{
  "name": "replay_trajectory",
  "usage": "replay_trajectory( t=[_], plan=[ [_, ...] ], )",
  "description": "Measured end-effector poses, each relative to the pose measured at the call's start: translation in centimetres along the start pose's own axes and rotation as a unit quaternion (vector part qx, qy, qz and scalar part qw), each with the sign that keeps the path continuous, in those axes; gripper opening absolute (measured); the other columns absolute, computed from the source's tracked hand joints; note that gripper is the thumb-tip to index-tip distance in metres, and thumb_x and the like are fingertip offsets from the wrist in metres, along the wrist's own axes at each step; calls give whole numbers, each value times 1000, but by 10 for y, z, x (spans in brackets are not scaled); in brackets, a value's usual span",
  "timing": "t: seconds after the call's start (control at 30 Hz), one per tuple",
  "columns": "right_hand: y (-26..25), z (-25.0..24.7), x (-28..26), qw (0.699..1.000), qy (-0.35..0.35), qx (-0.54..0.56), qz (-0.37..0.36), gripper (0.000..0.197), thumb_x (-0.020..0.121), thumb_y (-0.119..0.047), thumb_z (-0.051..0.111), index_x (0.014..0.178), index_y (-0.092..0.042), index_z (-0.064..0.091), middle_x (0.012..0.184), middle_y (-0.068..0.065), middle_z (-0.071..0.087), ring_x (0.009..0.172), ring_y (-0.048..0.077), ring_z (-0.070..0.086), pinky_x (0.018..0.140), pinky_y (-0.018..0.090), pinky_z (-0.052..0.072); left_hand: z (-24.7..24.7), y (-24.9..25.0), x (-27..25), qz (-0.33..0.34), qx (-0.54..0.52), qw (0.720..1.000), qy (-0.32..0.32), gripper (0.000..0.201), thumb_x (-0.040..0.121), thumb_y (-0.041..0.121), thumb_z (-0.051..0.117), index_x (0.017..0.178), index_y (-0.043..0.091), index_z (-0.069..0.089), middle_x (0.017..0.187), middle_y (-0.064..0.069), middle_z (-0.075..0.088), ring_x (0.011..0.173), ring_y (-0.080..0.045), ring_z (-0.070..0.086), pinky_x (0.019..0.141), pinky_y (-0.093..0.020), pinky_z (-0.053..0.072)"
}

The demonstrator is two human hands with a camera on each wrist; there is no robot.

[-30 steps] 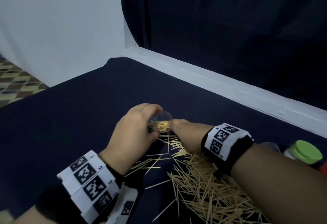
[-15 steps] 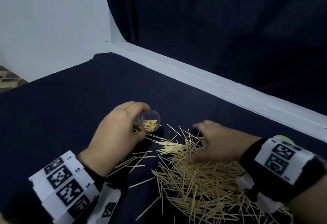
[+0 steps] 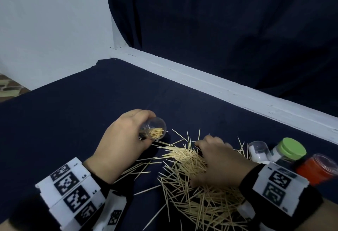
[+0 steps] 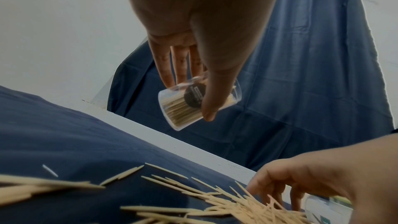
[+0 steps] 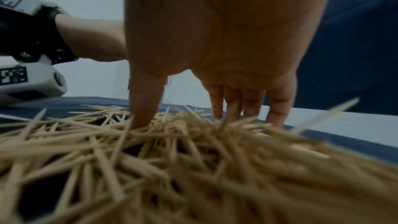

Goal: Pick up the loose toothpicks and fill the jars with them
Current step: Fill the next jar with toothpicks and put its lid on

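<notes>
Currently the left hand [image 3: 126, 143] grips a tilted, part-filled clear jar [image 3: 154, 129], its dark label unreadable, beside the toothpick pile [image 3: 197, 190], into which the right hand's [image 3: 217, 163] spread fingers [image 5: 277, 108] press.

The scene is viewed from above by the head camera, directed forward and down across the table [image 3: 76, 106] toward the curtain [image 3: 228, 29]. From the left wrist, a low, upward-tilted close view is taken past the left hand [image 4: 200, 28]. From the right wrist, the toothpick pile [image 5: 193, 168] is seen at very close range, near table level. The pile is shared by all three views.
</notes>
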State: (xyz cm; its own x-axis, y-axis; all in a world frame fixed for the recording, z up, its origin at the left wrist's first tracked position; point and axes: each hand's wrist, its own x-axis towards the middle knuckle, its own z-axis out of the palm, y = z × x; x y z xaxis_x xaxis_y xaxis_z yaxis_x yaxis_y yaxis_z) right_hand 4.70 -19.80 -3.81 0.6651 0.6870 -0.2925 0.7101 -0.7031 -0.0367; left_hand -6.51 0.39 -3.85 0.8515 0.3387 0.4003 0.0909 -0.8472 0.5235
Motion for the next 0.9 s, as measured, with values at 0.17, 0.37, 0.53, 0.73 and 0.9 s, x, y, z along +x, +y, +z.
replay_trajectory(
  t=[0.17, 0.37, 0.53, 0.73, 0.9],
  plan=[
    [-3, 2, -4, 999, -22, -16, 31, 70, 73, -63, 63, 123, -18, 43, 125, 2, 43, 121, 21, 38, 101, 36, 35, 1, 4, 0, 4, -6, 1000, -8, 42, 69, 15, 79, 106, 29, 61, 99, 15, 61, 93, -10, 58, 77, -34, 52],
    [-12, 5, -3, 999, -29, -31, 6, 51, 81, -48, 62, 117, -17, 43, 122, 2, 45, 119, 21, 39, 101, 39, 33, 2, 7, 1, -3, 1, 1000, -22, 43, 70, 15, 78, 107, 28, 61, 102, 16, 61, 99, -10, 57, 81, -34, 51],
    [-8, 6, -3, 999, -53, -12, -2, 51, 81, -44, 64, 117, -16, 41, 120, 3, 43, 116, 23, 41, 98, 38, 40, 1, 6, 0, -4, 6, 1000, -24, 45, 68, 15, 79, 107, 29, 61, 103, 15, 61, 98, -10, 57, 81, -34, 51],
    [-7, 11, -2, 998, -53, 14, 1, 39, 86, -36, 63, 113, -14, 44, 117, 6, 51, 107, 25, 51, 87, 33, 43, 3, 4, 2, 3, 13, 999, -30, 43, 69, 16, 78, 105, 30, 61, 101, 16, 60, 96, -10, 57, 80, -34, 51],
    [-13, 15, -5, 999, -22, -44, -14, 33, 90, -27, 55, 117, -11, 44, 121, 9, 50, 110, 28, 51, 90, 37, 41, 5, 6, 3, 7, 25, 999, -46, 43, 70, 17, 78, 108, 29, 60, 103, 17, 58, 98, -9, 56, 81, -31, 50]
  ],
)
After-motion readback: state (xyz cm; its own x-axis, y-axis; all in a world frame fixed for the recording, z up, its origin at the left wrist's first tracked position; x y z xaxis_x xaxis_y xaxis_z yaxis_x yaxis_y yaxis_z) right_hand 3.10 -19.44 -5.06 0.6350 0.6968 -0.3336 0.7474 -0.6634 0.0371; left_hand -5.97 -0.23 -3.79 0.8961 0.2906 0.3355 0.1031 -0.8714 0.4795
